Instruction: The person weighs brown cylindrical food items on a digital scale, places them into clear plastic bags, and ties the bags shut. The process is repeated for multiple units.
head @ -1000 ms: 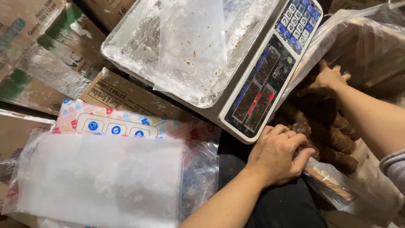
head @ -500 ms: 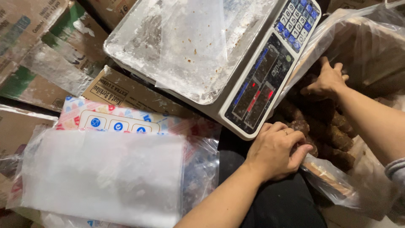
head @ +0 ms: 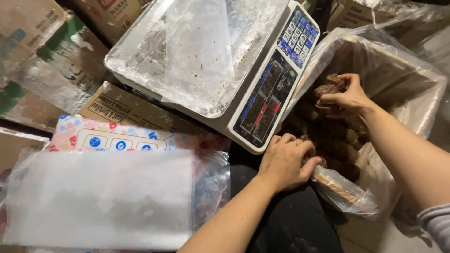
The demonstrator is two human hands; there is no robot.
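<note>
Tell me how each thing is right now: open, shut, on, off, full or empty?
Scale: switched on, red digits lit.
Scale pan: nothing being weighed, plastic sheet and crumbs on it.
Lined box: open, holding brown dates.
Right hand: closed on a clump of dates.
Left hand: gripping the liner edge.
Stack of plastic bags: lying flat.

Your clump of dark brown sticky dates [head: 328, 88] is lifted above the heap. The rest sit piled in the clear-plastic-lined cardboard box [head: 412, 79].

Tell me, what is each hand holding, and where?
The right hand grips a clump of brown dates from above; the left hand clutches the plastic liner's edge.
</note>
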